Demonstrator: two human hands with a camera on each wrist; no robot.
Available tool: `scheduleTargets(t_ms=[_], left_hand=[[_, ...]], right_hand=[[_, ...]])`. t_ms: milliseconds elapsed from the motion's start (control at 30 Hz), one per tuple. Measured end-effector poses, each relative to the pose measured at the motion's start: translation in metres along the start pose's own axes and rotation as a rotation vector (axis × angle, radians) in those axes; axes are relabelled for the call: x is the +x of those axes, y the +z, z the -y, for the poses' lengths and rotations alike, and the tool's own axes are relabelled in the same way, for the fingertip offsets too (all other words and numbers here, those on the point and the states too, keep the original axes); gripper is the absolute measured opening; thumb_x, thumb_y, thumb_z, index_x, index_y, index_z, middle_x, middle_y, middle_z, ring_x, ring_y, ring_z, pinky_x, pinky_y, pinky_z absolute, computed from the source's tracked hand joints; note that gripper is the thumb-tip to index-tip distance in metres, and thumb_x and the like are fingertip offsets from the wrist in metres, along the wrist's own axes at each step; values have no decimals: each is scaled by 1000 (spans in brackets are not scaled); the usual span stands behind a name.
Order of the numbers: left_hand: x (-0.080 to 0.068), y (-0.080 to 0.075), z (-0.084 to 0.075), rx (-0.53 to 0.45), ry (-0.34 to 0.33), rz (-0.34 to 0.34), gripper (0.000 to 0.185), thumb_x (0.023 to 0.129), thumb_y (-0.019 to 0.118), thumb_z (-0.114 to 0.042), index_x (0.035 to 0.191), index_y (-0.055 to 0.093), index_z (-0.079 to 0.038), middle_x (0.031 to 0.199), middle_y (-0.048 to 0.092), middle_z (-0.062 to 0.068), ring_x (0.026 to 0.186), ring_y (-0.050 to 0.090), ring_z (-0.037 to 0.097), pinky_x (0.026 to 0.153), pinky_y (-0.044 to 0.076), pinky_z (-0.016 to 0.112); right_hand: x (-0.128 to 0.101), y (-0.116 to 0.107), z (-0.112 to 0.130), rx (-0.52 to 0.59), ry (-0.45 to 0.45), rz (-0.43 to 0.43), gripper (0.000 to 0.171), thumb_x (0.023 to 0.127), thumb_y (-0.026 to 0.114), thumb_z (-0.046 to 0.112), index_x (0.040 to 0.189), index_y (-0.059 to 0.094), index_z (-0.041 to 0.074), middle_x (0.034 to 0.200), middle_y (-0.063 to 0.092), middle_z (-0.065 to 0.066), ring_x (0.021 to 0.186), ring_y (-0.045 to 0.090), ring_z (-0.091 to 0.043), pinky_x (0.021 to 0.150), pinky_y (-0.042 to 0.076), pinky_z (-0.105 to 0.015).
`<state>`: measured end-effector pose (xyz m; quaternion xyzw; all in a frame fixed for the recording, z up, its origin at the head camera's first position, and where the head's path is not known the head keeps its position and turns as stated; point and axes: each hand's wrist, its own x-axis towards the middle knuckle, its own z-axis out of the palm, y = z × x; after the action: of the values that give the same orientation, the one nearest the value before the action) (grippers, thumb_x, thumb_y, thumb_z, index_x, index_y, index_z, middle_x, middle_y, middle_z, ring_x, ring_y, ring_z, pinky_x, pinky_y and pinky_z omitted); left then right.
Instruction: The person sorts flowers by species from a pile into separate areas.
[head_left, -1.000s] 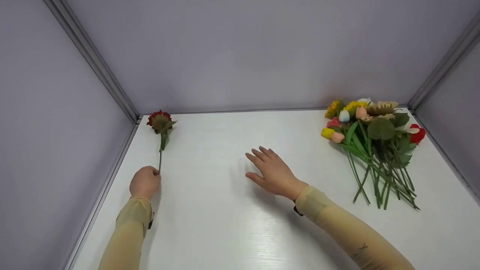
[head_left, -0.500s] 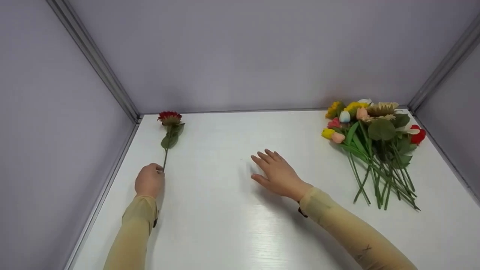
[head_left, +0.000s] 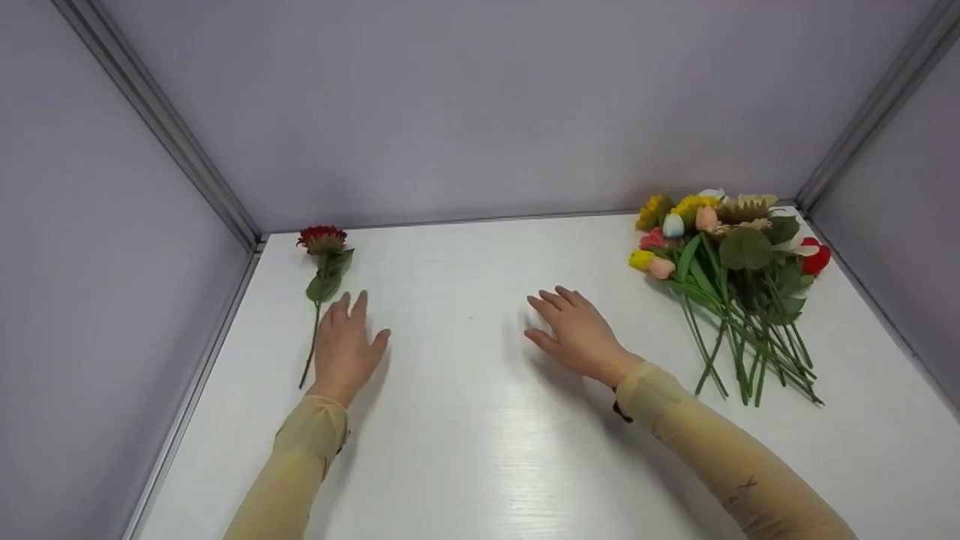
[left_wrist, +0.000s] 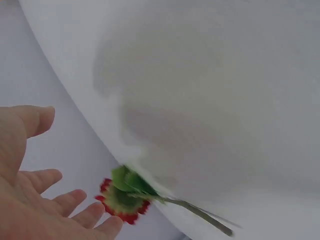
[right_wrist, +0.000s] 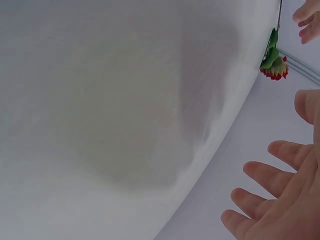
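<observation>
Beside left hand point(head_left: 343, 351), thin-stemmed, seemingly fabric flower point(head_left: 321, 247).

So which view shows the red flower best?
The head view: the whole red flower, bloom to stem end, lies on the table beside the left hand. The left wrist view blurs it and shows the bloom's underside; the right wrist view shows it small at the edge.
</observation>
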<state>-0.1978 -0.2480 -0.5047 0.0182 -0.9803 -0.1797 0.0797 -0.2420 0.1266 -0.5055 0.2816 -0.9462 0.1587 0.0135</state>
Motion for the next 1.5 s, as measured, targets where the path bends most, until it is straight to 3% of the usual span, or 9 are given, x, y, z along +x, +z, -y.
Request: scheduleTargets(t_ms=[200,467,567,800,933,1100,1367,1500], left_hand=[[-13,17,-65,32,221,82,78,101,64,-43,162,29,-10,166,22,21,152,18,41,123,10,58],[-31,44,-142,85,515,198,81,100,61,-53,164,26,-19,168,20,13,154,17,34,124,10,55],[-36,52,-165,99,589,238,81,100,60,-55,164,25,-21,169,20,11,155,17,32,124,12,54],[-47,67,-209,107,699,278,80,100,58,-57,164,25,-23,169,19,7,155,18,29,124,15,51],[-52,74,-228,114,740,287,79,100,59,-56,164,25,-24,169,20,6,154,20,28,124,17,50],[-57,82,-242,129,775,300,78,100,59,-55,164,26,-25,169,23,5,153,23,27,123,19,49],[-60,90,-247,143,799,326,76,101,58,-54,164,27,-24,168,24,6,153,25,26,123,20,47],[-61,91,-245,148,794,328,75,101,58,-54,163,29,-24,168,25,6,153,26,26,123,21,47]], right_hand=[[-9,-19,-35,57,85,-122,51,104,61,39,143,59,7,141,59,-16,133,49,-39,111,38,-56],[-39,-47,-92,160,182,-276,29,104,63,21,123,71,1,121,68,-20,111,61,-41,93,49,-57],[-57,-60,-113,174,250,-278,26,104,61,18,120,72,1,116,69,-19,105,63,-39,87,51,-57],[-103,-90,-155,168,414,-194,30,105,57,21,117,71,-2,109,69,-20,89,61,-33,77,52,-55],[-123,-99,-170,137,418,-154,28,103,59,17,114,72,-5,109,70,-26,85,65,-35,73,53,-57],[-138,-102,-179,97,407,-58,22,98,63,12,105,74,-6,99,72,-23,74,65,-29,67,54,-54],[-150,-102,-184,74,425,36,23,96,61,10,105,75,-6,100,72,-23,73,62,-27,71,53,-56],[-155,-104,-185,76,445,86,19,94,61,8,96,74,-6,86,70,-16,67,59,-25,64,51,-50]])
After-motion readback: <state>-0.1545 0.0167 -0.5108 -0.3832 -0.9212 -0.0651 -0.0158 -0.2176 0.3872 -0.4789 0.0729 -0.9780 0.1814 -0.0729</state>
